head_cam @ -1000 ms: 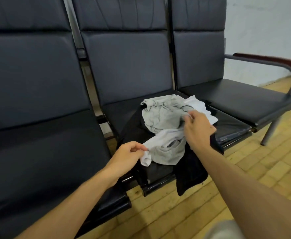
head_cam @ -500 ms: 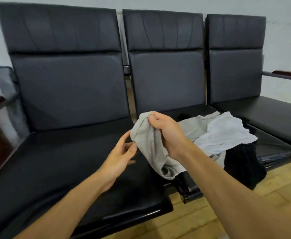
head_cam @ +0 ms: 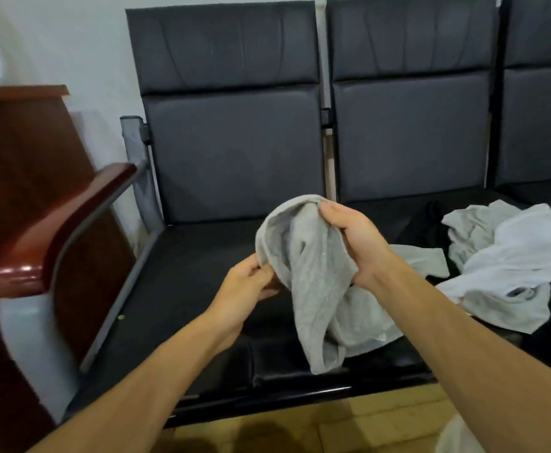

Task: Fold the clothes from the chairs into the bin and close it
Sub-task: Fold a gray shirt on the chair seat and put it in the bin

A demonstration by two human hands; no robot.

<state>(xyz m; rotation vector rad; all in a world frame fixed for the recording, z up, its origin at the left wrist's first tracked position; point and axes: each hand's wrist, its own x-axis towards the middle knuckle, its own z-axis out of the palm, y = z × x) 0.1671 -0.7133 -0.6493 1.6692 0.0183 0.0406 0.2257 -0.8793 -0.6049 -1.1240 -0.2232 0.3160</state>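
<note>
My left hand (head_cam: 248,286) pinches the left edge of the grey garment (head_cam: 313,276); my right hand (head_cam: 355,243) grips its top fold, fingers curled. It hangs over the left chair seat (head_cam: 186,289); other clothes (head_cam: 512,256) lie right.

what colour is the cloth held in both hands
Light grey knit garment, plain with a faint heathered fleck; best seen in the head view.
</note>
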